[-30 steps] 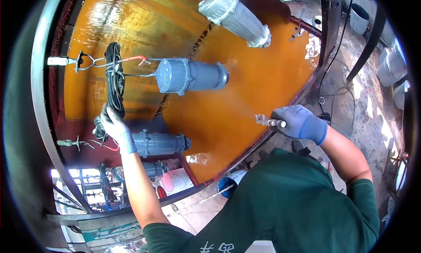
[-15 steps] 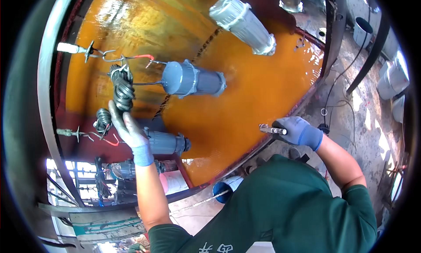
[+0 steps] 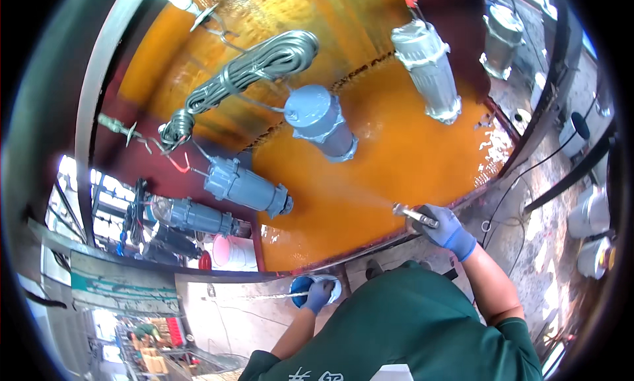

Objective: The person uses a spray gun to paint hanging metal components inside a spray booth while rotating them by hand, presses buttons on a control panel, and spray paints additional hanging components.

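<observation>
Your right grip is clenched around a spray gun above the near edge of the orange-coated surface, a faint mist trailing left from its nozzle. Beyond it hangs a blue-grey pump, beside a bundled cable. Your left grip is at the blue bucket; whether it grasps anything, I cannot tell.

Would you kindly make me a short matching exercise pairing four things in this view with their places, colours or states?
Column one:
1. Spray gun
2. Left hand
3. Shirt
4. Grey cable

Column two:
A. Dark green
B. In the right hand
C. Looped into a bundle
D. At the bucket

Right pairs: 1-B; 2-D; 3-A; 4-C.
</observation>
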